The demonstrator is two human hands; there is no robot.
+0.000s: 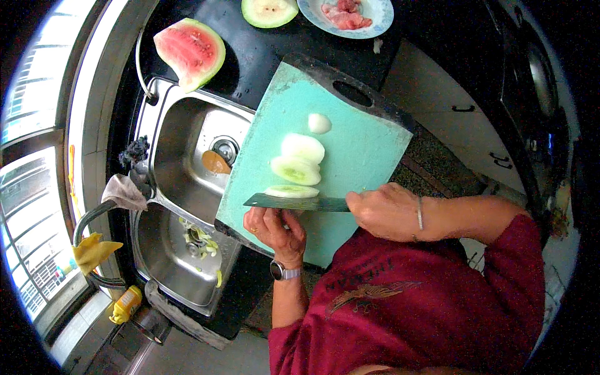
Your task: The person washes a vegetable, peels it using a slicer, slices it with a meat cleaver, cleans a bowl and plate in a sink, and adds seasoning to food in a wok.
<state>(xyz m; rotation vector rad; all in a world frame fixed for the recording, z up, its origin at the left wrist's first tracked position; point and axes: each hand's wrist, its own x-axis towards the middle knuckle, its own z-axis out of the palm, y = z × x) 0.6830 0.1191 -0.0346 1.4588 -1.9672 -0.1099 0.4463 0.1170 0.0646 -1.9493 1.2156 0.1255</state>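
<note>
My right hand [382, 211] is closed around the handle of a kitchen knife [300, 202], whose wide blade lies across the teal chopping board [361, 150]. Against the near side of the blade, my left hand [276, 229] rests with curled fingers; whatever is under them is hidden. Just beyond the blade lies a thin pale green slice [291, 191] of a peeled cucumber or similar gourd. Farther up the board are overlapping slices [296, 169], a thicker pale piece [303, 147] and a small rounded end piece [319, 123].
Left of the board is a double steel sink, its upper basin [180, 136] holding a wooden spoon [215, 161], its lower basin [159, 248] green peelings [201, 239]. Beyond stand a cut watermelon [194, 54], a pale melon half [269, 10] and a plate [382, 21] of raw meat [347, 14].
</note>
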